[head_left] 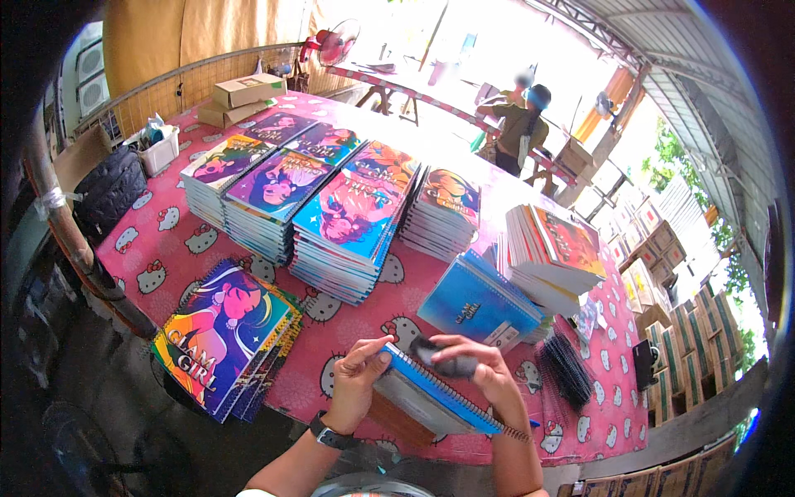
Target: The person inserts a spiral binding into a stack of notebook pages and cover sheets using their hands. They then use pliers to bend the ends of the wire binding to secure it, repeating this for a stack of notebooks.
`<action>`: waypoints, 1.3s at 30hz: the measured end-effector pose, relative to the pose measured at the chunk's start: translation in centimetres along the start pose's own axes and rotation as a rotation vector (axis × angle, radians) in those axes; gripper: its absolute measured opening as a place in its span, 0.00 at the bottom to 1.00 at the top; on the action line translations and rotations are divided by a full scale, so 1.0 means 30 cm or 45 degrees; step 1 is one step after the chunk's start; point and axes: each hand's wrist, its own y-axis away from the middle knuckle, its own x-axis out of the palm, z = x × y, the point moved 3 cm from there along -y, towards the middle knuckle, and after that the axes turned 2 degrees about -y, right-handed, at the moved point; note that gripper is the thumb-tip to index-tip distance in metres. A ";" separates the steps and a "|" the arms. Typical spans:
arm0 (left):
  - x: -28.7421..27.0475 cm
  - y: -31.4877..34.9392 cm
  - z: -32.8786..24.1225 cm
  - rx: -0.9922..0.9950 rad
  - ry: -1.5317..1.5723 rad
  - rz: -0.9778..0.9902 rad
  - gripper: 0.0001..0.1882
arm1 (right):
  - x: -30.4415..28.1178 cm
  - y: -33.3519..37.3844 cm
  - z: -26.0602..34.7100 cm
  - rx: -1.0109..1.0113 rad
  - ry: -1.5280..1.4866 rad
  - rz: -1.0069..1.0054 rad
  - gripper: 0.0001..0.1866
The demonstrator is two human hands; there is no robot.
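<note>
Notebook (431, 398) at table (166, 240) edge, long axis slanting down-right, gripped at upper-left corner by left hand (358, 381), with right hand (480, 369) just above spiral edge, fingers closed around dark tool (447, 360), nearer hand for binding.

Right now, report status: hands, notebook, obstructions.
Left hand grips blue-covered spiral notebook at its corner. Right hand presses dark grey object on it. Black wire coils lie right, apart.

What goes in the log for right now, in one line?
left hand: holds notebook | right hand: presses dark tool on its edge | spirals: on table to the right | stacks: behind
</note>
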 end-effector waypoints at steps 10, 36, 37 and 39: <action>0.069 -0.011 -0.053 0.209 -0.335 0.189 0.13 | -0.033 0.147 0.173 0.026 1.125 -0.088 0.31; 0.315 0.101 -0.188 0.597 -0.567 0.610 0.11 | 0.110 0.198 0.305 -0.466 1.110 -0.389 0.12; 0.316 0.107 -0.192 0.637 -0.597 0.601 0.11 | 0.114 0.197 0.314 -0.473 1.161 -0.369 0.12; 0.308 0.115 -0.207 0.688 -0.612 0.562 0.12 | 0.129 0.182 0.329 -0.472 1.210 -0.314 0.12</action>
